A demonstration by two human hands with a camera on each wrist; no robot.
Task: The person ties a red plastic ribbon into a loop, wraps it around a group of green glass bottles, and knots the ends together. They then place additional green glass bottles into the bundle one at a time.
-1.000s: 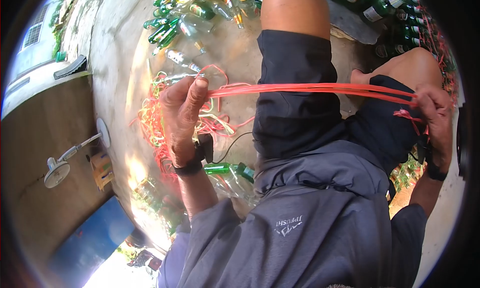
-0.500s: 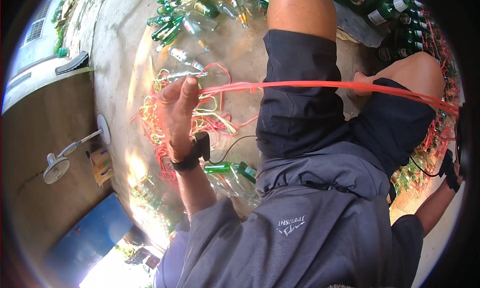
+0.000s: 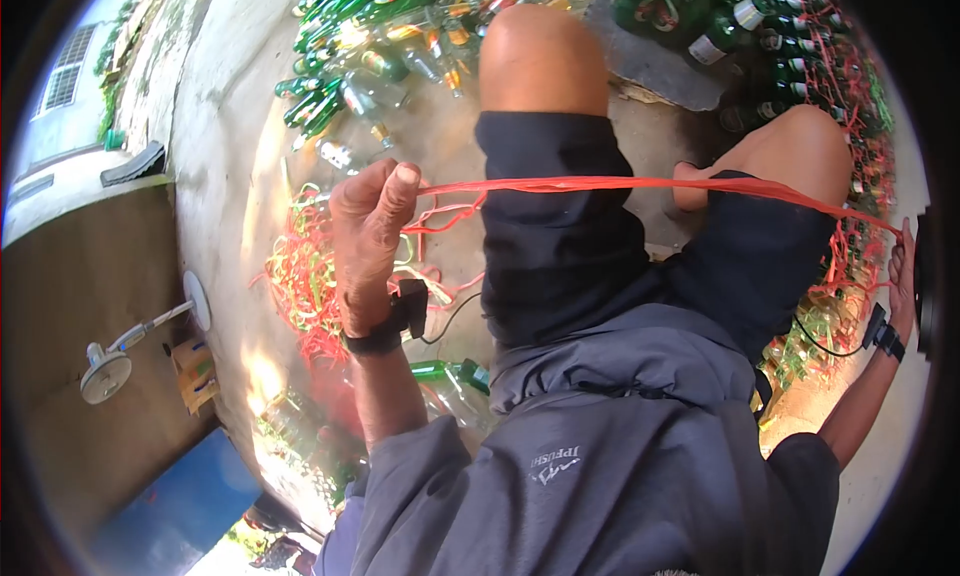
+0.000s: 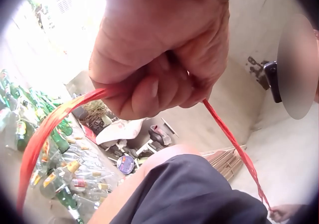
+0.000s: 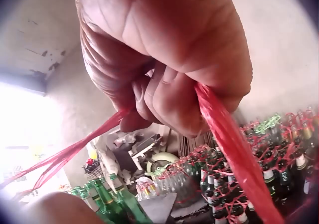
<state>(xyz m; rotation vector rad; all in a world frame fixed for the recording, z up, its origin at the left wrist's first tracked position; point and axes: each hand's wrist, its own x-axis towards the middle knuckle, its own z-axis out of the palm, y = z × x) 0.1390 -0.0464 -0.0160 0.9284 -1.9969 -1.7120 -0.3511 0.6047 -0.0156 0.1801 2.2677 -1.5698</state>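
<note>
Head view: left hand (image 3: 368,238) clenched on a bundle of red plastic twine (image 3: 610,185), drawn taut across the knees to the right hand (image 5: 164,59), also gripping it. Strands appear mid-stretch; tying likely needs the hands brought together. Green glass bottles (image 3: 330,76) surround.

The right hand (image 3: 903,266) is cut off by the head view's dark rim. The red twine (image 3: 620,185) end vanishes inside the left hand (image 3: 368,238).
</note>
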